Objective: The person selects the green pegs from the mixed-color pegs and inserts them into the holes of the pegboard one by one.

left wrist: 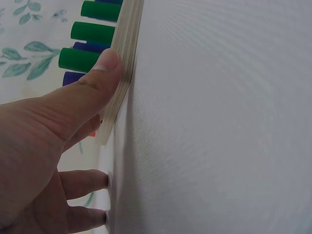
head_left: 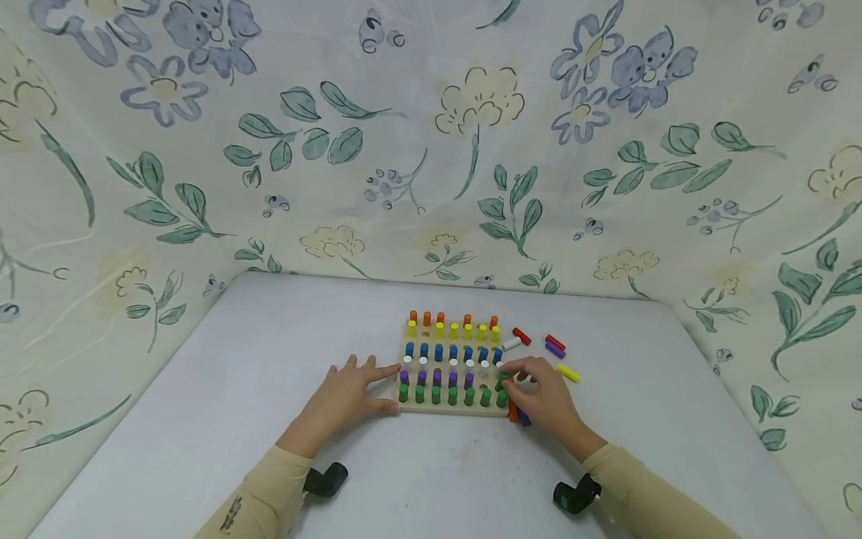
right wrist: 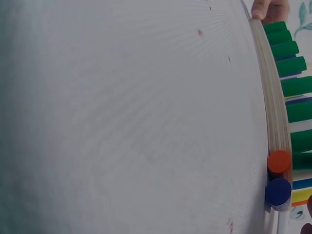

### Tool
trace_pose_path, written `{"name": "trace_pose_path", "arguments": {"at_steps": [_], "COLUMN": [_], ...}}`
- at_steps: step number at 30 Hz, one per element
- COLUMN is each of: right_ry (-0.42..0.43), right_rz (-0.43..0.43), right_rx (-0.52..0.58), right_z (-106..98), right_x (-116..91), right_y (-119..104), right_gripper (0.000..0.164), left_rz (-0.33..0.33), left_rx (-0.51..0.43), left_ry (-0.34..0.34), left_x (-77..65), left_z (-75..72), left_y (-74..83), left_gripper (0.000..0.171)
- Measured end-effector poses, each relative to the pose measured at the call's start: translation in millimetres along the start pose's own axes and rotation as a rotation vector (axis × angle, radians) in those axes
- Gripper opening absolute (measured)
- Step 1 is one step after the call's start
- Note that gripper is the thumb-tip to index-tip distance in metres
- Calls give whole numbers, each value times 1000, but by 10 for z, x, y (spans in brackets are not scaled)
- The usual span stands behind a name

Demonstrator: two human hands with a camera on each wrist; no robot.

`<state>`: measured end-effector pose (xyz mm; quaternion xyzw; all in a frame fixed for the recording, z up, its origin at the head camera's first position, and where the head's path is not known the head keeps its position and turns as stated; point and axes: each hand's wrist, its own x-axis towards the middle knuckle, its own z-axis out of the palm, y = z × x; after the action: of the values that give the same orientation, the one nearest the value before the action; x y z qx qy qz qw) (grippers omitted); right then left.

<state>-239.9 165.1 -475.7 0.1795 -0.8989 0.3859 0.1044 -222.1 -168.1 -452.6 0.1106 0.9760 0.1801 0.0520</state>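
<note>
A wooden pegboard [head_left: 444,409] carries rows of orange, yellow, blue, white, purple and green pegs, with a few bare holes among them. My left hand [head_left: 345,393] rests at its left side, index finger and thumb touching the edge. In the left wrist view, the thumb [left wrist: 108,61] presses the board's side beside a green peg [left wrist: 78,59], and two other fingertips meet the table. At the board's right end my right hand [head_left: 544,393] pinches a green peg [head_left: 503,377] by the purple row. Only bits of its fingers show in the right wrist view.
An orange peg [right wrist: 279,162] and a dark blue peg [right wrist: 278,191] lie against the board's front right corner. Right of the board lie a white peg [head_left: 512,343], red pegs [head_left: 521,336], a purple peg [head_left: 555,349] and a yellow peg [head_left: 568,373]. Floral cloth [head_left: 417,150] hangs behind the table.
</note>
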Motion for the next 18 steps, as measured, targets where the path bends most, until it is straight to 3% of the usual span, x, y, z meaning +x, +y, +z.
{"name": "trace_pose_path", "arguments": {"at_steps": [7, 18], "right_ry": [-49, -34], "right_rz": [7, -18], "right_rx": [-25, -18], "right_z": [4, 13], "right_x": [30, 12], "right_y": [17, 19], "right_gripper": [21, 22], "left_rz": [4, -9], "left_rx": [-5, -6], "left_ry": [0, -7], "left_x": [5, 11], "left_z": [-9, -6], "left_y": [7, 2], "left_gripper": [75, 76]}}
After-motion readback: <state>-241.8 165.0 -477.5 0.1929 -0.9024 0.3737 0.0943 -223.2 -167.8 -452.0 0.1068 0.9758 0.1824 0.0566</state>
